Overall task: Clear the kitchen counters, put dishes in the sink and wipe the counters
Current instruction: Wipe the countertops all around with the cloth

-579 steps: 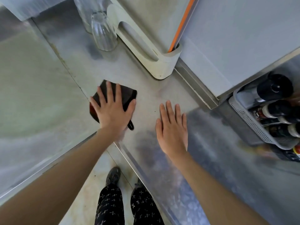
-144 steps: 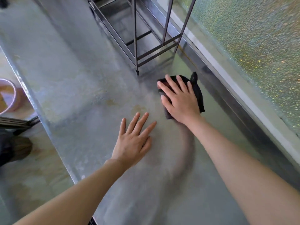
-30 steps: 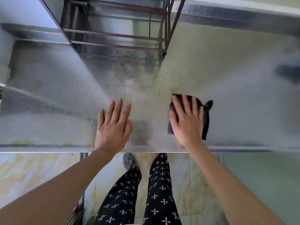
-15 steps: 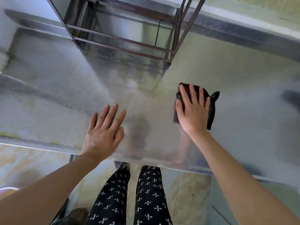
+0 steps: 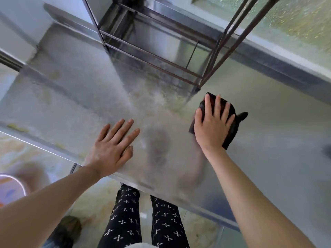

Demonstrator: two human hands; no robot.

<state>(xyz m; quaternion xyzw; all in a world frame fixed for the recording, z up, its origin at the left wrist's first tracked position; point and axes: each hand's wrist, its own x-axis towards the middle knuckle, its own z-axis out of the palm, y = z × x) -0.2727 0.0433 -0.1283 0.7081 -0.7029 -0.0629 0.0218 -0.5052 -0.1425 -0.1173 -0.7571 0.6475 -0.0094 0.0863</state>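
Right hand (image 5: pixel 212 126): lying flat, fingers straight and slightly spread, pressing dark cloth (image 5: pixel 231 129) onto steel counter (image 5: pixel 268 140) near metal rack (image 5: pixel 161 56) foot. Left hand (image 5: pixel 112 149): resting flat, fingers spread, on counter beside it.

Left forearm (image 5: pixel 44 203) and right forearm (image 5: pixel 250 203) bare up to the wrists, left hand (image 5: pixel 111 149) and right hand (image 5: pixel 211 129) bare too, nails short and plain, all seen over the counter (image 5: pixel 268 158). Below the counter's front edge: legs in snug black trousers (image 5: pixel 125 221) printed all over with small white cross-shaped motifs in even rows. Further below that edge, between the legs, a sliver of white garment (image 5: pixel 138 245), blurred, kind unclear.
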